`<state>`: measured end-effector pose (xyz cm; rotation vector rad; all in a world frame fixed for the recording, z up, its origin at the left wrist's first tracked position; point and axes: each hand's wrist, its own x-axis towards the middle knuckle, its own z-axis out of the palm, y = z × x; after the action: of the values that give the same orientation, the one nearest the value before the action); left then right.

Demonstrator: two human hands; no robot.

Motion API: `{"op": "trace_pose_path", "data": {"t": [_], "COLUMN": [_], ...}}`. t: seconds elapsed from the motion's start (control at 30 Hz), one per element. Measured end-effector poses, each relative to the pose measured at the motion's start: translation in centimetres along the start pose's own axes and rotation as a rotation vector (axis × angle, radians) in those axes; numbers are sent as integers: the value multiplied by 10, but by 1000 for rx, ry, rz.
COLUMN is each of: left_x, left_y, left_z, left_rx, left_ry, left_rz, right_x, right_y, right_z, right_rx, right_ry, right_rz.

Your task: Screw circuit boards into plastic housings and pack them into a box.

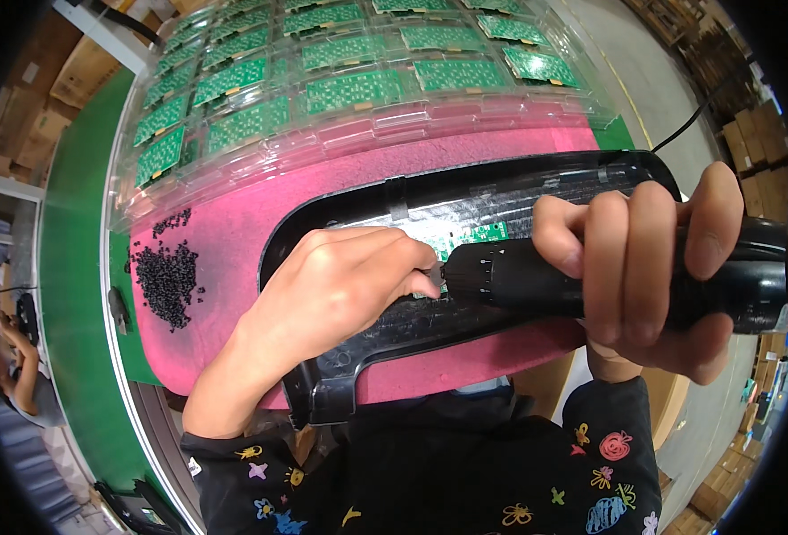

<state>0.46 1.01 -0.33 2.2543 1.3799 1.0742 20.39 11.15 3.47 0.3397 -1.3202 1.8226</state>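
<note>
A long black plastic housing [519, 189] lies with its hollow side up before me. Inside it sits a green circuit board [489, 234], mostly covered by my hands. My right hand [630, 263] wraps its fingers around a thick black electric screwdriver [519, 275], held nearly level and pointing left. My left hand [332, 281] reaches over the housing's near wall, thumb and fingers pinched together at the screwdriver's tip. What the pinch holds is hidden, and so is the bit's contact with the board.
Under the housing is a pink mat [225, 232] with a pile of small black screws [167, 281] on its left. Clear plastic trays [323, 134] of green circuit boards [354, 92] stand behind. The green tabletop [77, 259] extends left. Another person [24, 374] is at far left.
</note>
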Motion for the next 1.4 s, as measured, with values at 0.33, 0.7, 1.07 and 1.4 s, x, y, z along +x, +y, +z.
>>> {"op": "trace_pose_path", "data": {"t": [0.33, 0.7, 1.07, 1.4], "left_x": [-2, -3, -1, 1], "left_y": [0, 0, 3, 8], "left_z": [-2, 3, 3, -1], "left_rx": [-231, -36, -3, 120], "left_ry": [-48, -10, 114, -29], "left_rz": [-97, -38, -183, -259], "right_x": [3, 2, 12, 17], "right_y": [-12, -9, -17, -6], "right_z": [-10, 4, -6, -14], "right_rx": [-54, -97, -421, -606], "right_ry": [-205, 48, 125, 263], "right_rz": [48, 133, 91, 205]}}
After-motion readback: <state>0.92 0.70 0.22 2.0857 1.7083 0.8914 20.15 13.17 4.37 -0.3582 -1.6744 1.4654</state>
